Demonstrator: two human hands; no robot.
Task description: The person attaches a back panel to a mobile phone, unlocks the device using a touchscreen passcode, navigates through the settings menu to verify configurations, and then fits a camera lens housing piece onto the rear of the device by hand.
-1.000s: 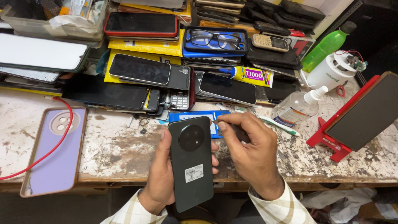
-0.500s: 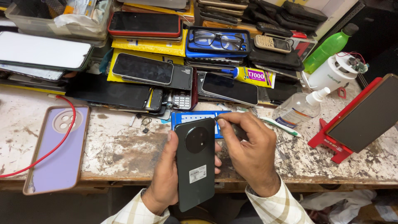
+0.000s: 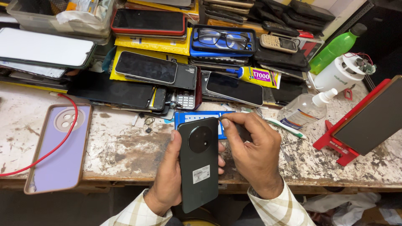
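My left hand [image 3: 167, 175] grips a dark phone [image 3: 198, 163] from below, back side up, with a round camera ring near its top and a small white sticker lower down. My right hand [image 3: 255, 155] is at the phone's upper right edge, thumb and forefinger pinched on a thin dark tool [image 3: 234, 124] whose tip touches the phone's top corner. Both hands hover at the near edge of a worn, stained workbench [image 3: 125, 146].
A lilac phone case [image 3: 58, 155] and a red cable [image 3: 50, 146] lie at the left. Piles of phones [image 3: 146, 67], glasses [image 3: 224, 38], a glue tube [image 3: 255, 76], a clear bottle [image 3: 303, 109], a green bottle [image 3: 337, 47] and a red stand holding a screen [image 3: 368, 121] crowd the back and right.
The phone has shifted slightly right in my left hand. My right hand's fingers have moved to the phone's top corner with the thin tool.
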